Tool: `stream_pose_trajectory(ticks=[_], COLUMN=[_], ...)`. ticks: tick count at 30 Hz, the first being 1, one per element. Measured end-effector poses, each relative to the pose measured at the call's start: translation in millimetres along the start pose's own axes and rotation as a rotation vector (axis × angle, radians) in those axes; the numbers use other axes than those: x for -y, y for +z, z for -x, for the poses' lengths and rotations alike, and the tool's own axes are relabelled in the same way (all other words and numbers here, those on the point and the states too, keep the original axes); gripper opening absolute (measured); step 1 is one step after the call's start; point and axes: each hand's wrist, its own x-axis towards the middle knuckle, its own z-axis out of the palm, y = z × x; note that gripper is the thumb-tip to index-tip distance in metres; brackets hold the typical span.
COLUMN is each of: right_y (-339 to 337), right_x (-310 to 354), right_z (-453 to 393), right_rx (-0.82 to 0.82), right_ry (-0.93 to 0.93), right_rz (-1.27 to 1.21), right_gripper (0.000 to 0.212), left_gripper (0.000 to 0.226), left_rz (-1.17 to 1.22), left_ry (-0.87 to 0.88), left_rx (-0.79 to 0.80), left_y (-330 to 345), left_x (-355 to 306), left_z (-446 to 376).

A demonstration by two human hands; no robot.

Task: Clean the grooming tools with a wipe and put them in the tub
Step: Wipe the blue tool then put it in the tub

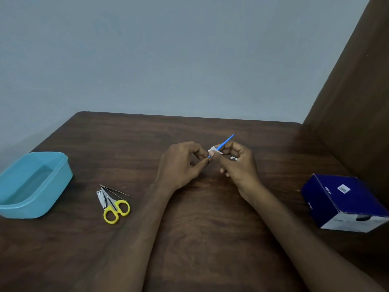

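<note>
Above the middle of the table, my left hand (181, 165) pinches the near end of a thin blue stick tool (226, 142). My right hand (240, 165) pinches a small white wipe (214, 151) wrapped around the stick's middle; the far tip points up and to the right. A light blue tub (35, 184) stands at the left, with nothing visible inside. Between the tub and my left arm lie yellow-handled scissors (115, 209), a silver nail clipper (101, 199) and thin tweezers (117, 191), bunched together.
A dark blue cardboard box (345, 203) lies on its side at the right edge of the brown wooden table (200, 239). A brown panel (353, 85) rises behind it at the right. A grey wall lies beyond the table's far edge.
</note>
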Motion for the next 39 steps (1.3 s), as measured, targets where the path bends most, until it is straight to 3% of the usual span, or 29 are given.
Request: stream_pose_trajectory(ticks=[9, 15, 19, 24, 33, 39], right_y=[-2, -8, 0, -3, -6, -9], right_x=[-5, -5, -8, -8, -12, -10], right_z=[-4, -1, -2, -9, -4, -2], right_rx=[-0.038, -0.002, -0.019, -0.06, -0.014, -0.014], right_ry=[-0.055, -0.062, -0.078, -0.081, -0.122, -0.098], right_rz=[0.005, 0.06, 0.092, 0.102, 0.008, 0.082], right_gripper=[0.033, 0.016, 0.016, 0.034, 0.028, 0.025], left_gripper=[0.018, 0.02, 0.023, 0.024, 0.026, 0.019], left_rz=[0.03, -0.053, -0.173, -0.219, -0.249, -0.285], left_ry=[-0.04, -0.034, 0.006, -0.01, 0.001, 0.038], left_rx=[0.014, -0.001, -0.039, -0.024, 0.035, 0.094], left_y=[-1, -1, -3, 1, 1, -2], left_x=[0, -5, -7, -7, -5, -16], left_z=[2, 4, 8, 4, 4, 7])
